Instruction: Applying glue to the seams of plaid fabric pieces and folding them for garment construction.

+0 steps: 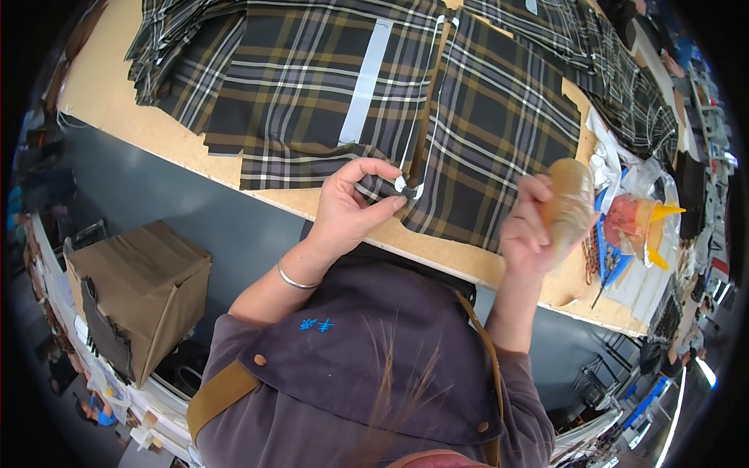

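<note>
Two plaid fabric panels [499, 117] in black, brown, grey and white lie side by side on the worktable, with white strips along their facing edges. My left hand [343, 199] pinches the near corner of the left panel [289, 93] between thumb and index finger, beside small white patches at the end of the gap. Held up over the right panel's near corner, an amber, translucent squeeze bottle [568, 204] is in my right hand [530, 230]. Motion blurs it, and its tip cannot be made out. A pale strip [365, 82] lies on the left panel.
More plaid pieces are stacked along the far side of the pale tabletop [101, 86]. At right stand a container with yellow cone tips [636, 222], crumpled white plastic and a blue tray [612, 261]. A brown-covered box [148, 288] stands left, below the table edge.
</note>
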`<action>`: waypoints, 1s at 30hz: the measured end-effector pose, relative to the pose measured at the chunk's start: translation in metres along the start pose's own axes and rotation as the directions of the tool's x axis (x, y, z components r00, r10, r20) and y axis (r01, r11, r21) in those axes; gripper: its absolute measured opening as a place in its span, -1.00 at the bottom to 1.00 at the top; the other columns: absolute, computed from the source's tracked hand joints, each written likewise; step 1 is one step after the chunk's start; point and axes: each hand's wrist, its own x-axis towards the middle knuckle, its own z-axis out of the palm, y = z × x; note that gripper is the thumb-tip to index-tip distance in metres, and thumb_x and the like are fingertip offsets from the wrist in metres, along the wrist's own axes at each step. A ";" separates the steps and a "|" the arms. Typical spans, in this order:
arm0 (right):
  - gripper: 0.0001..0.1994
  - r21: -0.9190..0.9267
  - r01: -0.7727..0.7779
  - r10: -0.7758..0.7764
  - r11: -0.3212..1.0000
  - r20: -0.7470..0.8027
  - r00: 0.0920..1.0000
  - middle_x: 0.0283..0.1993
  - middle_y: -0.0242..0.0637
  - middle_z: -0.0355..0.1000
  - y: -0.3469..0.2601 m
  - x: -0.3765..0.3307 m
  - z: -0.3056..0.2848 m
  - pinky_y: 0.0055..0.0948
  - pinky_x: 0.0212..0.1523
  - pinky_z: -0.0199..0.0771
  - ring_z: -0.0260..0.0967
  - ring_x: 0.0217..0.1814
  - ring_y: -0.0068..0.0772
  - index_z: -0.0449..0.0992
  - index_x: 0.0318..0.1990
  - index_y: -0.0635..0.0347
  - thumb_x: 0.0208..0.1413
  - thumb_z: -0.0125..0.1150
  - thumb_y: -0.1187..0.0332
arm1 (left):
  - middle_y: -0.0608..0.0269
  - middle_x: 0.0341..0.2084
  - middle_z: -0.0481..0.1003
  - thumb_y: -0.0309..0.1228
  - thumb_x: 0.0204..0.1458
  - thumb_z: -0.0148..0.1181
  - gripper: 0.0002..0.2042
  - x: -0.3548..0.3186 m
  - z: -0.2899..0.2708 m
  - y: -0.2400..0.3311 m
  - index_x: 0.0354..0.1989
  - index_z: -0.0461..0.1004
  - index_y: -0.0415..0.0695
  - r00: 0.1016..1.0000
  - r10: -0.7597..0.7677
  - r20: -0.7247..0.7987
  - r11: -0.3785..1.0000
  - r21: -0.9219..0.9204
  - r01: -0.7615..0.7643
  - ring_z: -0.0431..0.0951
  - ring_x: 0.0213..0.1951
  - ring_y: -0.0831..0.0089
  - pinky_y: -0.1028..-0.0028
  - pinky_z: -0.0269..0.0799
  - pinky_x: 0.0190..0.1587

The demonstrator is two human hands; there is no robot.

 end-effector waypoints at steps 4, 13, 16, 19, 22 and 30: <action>-0.24 -0.617 0.062 -0.168 0.785 -0.115 0.979 -0.14 -0.19 0.28 -0.098 -0.041 -0.006 -0.46 -0.53 0.44 0.38 -0.42 -0.40 0.21 0.11 0.33 -0.02 0.15 -0.19 | 0.26 -0.27 0.49 -0.71 -0.08 0.23 -0.71 0.000 -0.002 0.003 -0.15 0.42 -0.23 1.000 -0.017 0.012 0.999 0.047 0.017 0.58 -0.32 0.57 0.70 0.53 -0.32; -0.23 -0.248 -0.556 -0.538 -0.793 -0.143 0.831 0.10 -0.21 0.34 -0.139 -0.097 0.026 -0.31 -0.05 0.40 0.34 0.06 -0.27 0.32 0.13 0.18 -0.39 0.50 0.35 | 0.26 -0.26 0.49 -0.71 -0.04 0.20 -0.73 0.001 0.002 0.004 -0.14 0.41 -0.23 0.998 -0.037 0.044 0.999 0.010 0.037 0.57 -0.27 0.56 0.58 0.58 -0.23; -0.10 -0.737 -0.205 -0.369 -0.644 0.064 0.927 0.26 -0.10 0.17 -0.050 -0.068 0.045 -0.20 0.03 0.38 0.23 0.20 -0.08 0.25 0.20 0.15 -0.46 0.57 0.33 | 0.28 -0.20 0.48 -0.69 -0.02 0.20 -0.69 0.005 0.007 0.006 -0.07 0.40 -0.24 0.997 -0.066 0.035 0.997 0.030 0.065 0.54 -0.23 0.59 0.60 0.55 -0.20; -0.17 -0.700 0.075 -0.087 -0.711 0.193 0.977 0.28 -0.17 0.15 0.040 -0.018 0.046 -0.27 0.04 0.39 0.23 0.22 -0.14 0.25 0.20 0.17 -0.36 0.49 0.38 | 0.30 -0.17 0.46 -0.68 0.00 0.18 -0.63 0.011 0.032 0.022 0.02 0.37 -0.26 0.995 0.033 0.089 0.997 -0.067 -0.027 0.50 -0.17 0.62 0.63 0.49 -0.15; -0.55 -0.986 0.016 -0.257 -0.164 0.058 0.965 0.16 -0.20 0.30 0.047 0.006 -0.022 -0.28 0.01 0.43 0.33 0.10 -0.26 0.37 0.11 0.16 0.01 0.24 0.42 | 0.20 0.05 0.33 -0.71 0.03 0.10 -0.45 0.003 0.055 0.047 0.24 0.14 -0.26 0.944 0.083 0.318 0.977 -0.211 -0.015 0.41 0.02 0.52 0.51 0.41 0.03; -0.60 -0.848 -0.338 -0.082 0.409 -0.402 0.912 -0.18 -0.32 0.43 0.067 -0.017 -0.017 -0.47 -0.15 0.38 0.37 -0.09 -0.46 0.34 0.04 0.23 0.07 0.27 0.32 | 0.15 -0.46 0.56 -0.42 0.20 -0.18 -0.46 0.008 0.041 0.011 0.34 -0.10 -0.25 0.690 -0.455 0.563 0.889 0.329 0.318 0.45 -0.60 0.59 0.59 0.40 -0.51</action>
